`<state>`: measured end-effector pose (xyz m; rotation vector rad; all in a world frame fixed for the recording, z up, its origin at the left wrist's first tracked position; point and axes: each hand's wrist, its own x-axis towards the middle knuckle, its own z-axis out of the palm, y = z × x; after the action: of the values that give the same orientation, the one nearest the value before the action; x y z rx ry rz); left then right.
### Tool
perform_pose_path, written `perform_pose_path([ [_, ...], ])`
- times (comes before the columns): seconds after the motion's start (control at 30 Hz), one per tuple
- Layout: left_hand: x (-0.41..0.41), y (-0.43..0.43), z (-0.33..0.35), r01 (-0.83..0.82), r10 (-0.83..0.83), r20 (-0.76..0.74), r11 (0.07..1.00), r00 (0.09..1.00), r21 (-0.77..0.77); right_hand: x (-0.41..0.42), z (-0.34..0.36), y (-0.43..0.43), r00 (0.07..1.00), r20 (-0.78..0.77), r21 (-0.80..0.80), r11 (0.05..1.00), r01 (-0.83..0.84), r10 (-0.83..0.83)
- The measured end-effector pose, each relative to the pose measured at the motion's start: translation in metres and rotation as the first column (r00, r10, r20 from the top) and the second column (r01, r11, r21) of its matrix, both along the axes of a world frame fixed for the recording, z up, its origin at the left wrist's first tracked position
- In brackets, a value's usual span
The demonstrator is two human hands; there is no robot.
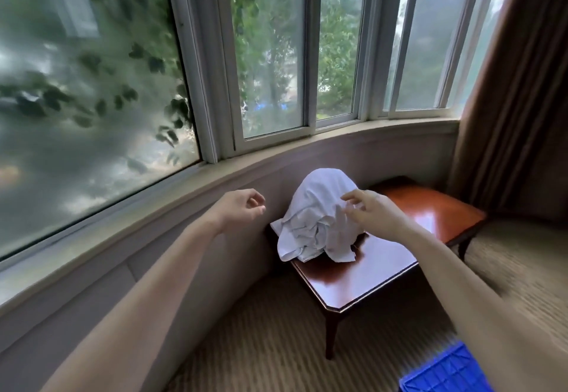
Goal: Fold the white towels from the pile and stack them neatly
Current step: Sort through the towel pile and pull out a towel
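A crumpled pile of white towels (313, 216) sits heaped on the far left part of a dark wooden table (368, 272), with one edge hanging over the table's left side. My right hand (373, 210) hovers at the pile's right side, fingers spread and loosely bent, fingertips at or just off the cloth; I cannot tell whether they touch. To the left of the pile, my left hand (242, 209) is in the air in front of the wall, fingers loosely curled, holding nothing.
A curved window sill (184, 189) and wall run behind the table. A brown curtain (516, 99) hangs at the right. Beige carpet (276, 339) covers the floor. A blue plastic crate (445, 373) shows at the bottom right edge.
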<state>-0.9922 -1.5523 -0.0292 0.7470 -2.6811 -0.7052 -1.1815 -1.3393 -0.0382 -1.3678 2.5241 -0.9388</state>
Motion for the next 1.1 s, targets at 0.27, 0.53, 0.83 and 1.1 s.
perform_pose_path([
  [0.27,-0.134,-0.105,0.0,0.063,-0.062,0.055,0.998,0.997,-0.004,-0.115,-0.003,-0.079,0.99,-0.007,0.031,0.989,0.144,-0.144],
  [0.53,-0.259,-0.129,-0.021,0.098,-0.099,0.017,0.994,0.995,0.041,-0.229,-0.018,-0.091,0.979,-0.019,0.008,0.979,0.202,-0.202],
  [0.83,-0.413,-0.128,-0.051,-0.006,0.015,-0.054,0.985,0.998,0.17,-0.394,-0.022,-0.105,0.991,-0.08,0.043,0.993,0.109,-0.105],
  [1.1,-0.515,-0.129,-0.068,-0.098,0.114,-0.036,0.947,0.993,0.306,-0.51,-0.028,-0.123,0.997,-0.076,0.059,0.998,0.036,-0.031],
])
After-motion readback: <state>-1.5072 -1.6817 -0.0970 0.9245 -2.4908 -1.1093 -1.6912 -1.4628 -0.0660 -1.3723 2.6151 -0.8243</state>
